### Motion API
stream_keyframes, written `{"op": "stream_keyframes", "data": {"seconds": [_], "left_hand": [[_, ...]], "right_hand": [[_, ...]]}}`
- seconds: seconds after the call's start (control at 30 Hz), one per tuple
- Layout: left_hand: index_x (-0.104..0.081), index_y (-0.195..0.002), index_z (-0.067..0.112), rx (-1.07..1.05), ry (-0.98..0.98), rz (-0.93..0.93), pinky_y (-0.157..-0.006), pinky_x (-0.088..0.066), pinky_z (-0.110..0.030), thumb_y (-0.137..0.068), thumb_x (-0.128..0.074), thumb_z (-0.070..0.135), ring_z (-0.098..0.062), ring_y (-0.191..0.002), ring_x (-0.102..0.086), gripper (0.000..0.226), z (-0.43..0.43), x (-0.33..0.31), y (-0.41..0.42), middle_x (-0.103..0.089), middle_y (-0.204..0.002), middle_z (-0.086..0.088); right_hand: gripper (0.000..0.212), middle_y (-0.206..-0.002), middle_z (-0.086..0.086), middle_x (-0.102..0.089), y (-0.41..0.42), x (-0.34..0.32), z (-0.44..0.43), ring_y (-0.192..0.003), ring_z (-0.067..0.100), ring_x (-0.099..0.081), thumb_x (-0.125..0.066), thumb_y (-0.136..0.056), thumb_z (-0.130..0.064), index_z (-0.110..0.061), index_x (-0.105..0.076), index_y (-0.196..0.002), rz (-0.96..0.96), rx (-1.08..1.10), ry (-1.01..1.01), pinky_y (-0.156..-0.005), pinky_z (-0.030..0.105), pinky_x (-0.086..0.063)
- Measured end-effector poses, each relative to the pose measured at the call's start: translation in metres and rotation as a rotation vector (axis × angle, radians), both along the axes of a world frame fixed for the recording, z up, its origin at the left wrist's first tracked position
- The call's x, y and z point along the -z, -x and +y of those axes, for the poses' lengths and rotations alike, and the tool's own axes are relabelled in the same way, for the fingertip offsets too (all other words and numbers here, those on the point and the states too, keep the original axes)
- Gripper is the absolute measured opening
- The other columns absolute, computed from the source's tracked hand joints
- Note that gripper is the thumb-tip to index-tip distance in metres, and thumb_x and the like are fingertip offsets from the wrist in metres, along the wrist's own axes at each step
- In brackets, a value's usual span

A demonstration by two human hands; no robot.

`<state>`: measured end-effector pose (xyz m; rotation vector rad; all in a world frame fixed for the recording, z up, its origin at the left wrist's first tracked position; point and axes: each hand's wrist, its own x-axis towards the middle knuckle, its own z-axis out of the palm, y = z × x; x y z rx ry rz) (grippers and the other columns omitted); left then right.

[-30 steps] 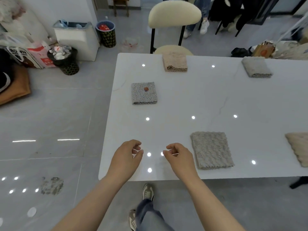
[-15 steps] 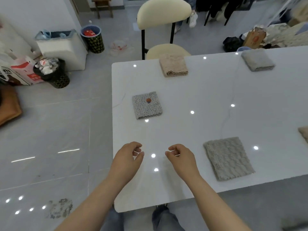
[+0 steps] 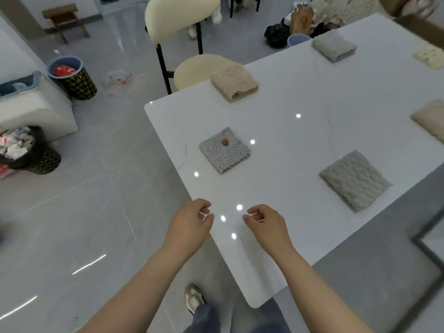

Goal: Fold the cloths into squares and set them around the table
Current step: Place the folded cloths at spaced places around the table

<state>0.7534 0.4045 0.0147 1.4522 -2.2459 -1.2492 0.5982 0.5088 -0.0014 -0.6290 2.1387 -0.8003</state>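
Several folded cloths lie spread on the white table (image 3: pixel 300 150). A patterned grey cloth (image 3: pixel 224 150) with a small orange spot sits near the table's left end. A plain grey cloth (image 3: pixel 355 180) lies by the near edge, a beige one (image 3: pixel 234 82) by the far edge in front of the chair. Another grey cloth (image 3: pixel 334 48), a pale yellow one (image 3: pixel 430 57) and a cream one (image 3: pixel 431 120) lie further right. My left hand (image 3: pixel 191 224) and my right hand (image 3: pixel 266 223) hover over the near left corner, fingers loosely curled, holding nothing.
A cream chair (image 3: pixel 189 44) stands at the far side of the table. Two patterned bins (image 3: pixel 74 78) (image 3: pixel 31 152) and a white box (image 3: pixel 31 104) stand on the floor at the left. Bags lie on the floor behind the table. My feet show below the table corner.
The view has swung to the left and tilted, so the table now runs diagonally. Both hands keep the same curled pose over the table's corner. No cloth has moved.
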Motion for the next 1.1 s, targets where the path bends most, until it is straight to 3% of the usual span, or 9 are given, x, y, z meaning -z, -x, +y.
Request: {"op": "stream_keyframes", "data": {"seconds": [0.53, 0.9, 1.1], "left_hand": [[-0.059, -0.115, 0.018, 0.235, 0.017, -0.054, -0.085, -0.048, -0.025, -0.091, -0.055, 0.021, -0.008, -0.092, -0.058, 0.024, -0.088, 0.004, 0.058, -0.059, -0.102, 0.007], [-0.061, -0.115, 0.015, 0.455, 0.029, -0.065, -0.075, -0.04, -0.016, -0.091, -0.054, 0.018, -0.009, -0.09, -0.056, 0.025, -0.14, 0.015, 0.112, -0.06, -0.1, 0.005], [-0.059, -0.119, 0.016, 0.647, 0.005, -0.097, -0.083, -0.045, -0.022, -0.091, -0.053, 0.019, -0.01, -0.092, -0.058, 0.029, -0.191, 0.022, 0.126, -0.06, -0.109, 0.008]], "right_hand": [[0.019, -0.088, -0.008, -0.059, 0.028, 0.009, -0.049, -0.08, 0.003, -0.056, -0.063, -0.088, -0.025, -0.019, -0.062, -0.105, -0.048, 0.262, 0.0, -0.065, 0.014, -0.04], [0.017, -0.088, -0.005, -0.06, 0.047, 0.009, -0.069, -0.076, 0.005, -0.055, -0.064, -0.087, -0.027, -0.02, -0.062, -0.103, -0.042, 0.484, -0.006, -0.062, 0.016, -0.04], [0.017, -0.089, -0.002, -0.062, 0.027, 0.014, -0.096, -0.08, 0.008, -0.057, -0.064, -0.087, -0.025, -0.018, -0.063, -0.103, -0.031, 0.679, -0.025, -0.065, 0.015, -0.041]]}}
